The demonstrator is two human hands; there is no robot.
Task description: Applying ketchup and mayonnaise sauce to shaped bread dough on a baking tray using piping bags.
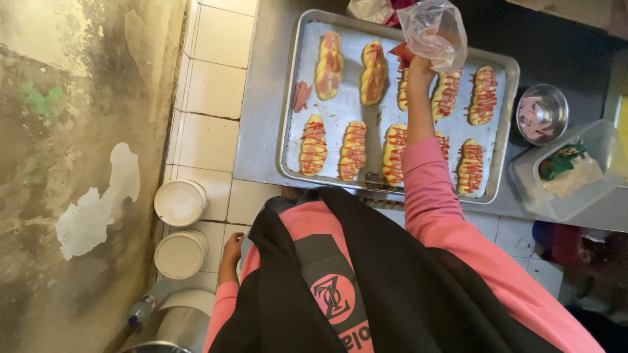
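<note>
The right hand [418, 65] is gripping a clear plastic piping bag [435, 33] of red sauce, fingers closed around it, and squeezing zigzag lines onto the dough rolls [353, 150] lined up on the metal baking tray [291, 111] on the desk. The left hand [231, 248] is hanging low beside the body, fingers loosely curled and holding nothing. Judging by the rolls in the upper left [329, 55], which are carrying little sauce, the next move seems to call for shifting the bag over to them.

Right hand [418, 65] squeezing piping bag [435, 33], over bun tray [291, 98]
</note>
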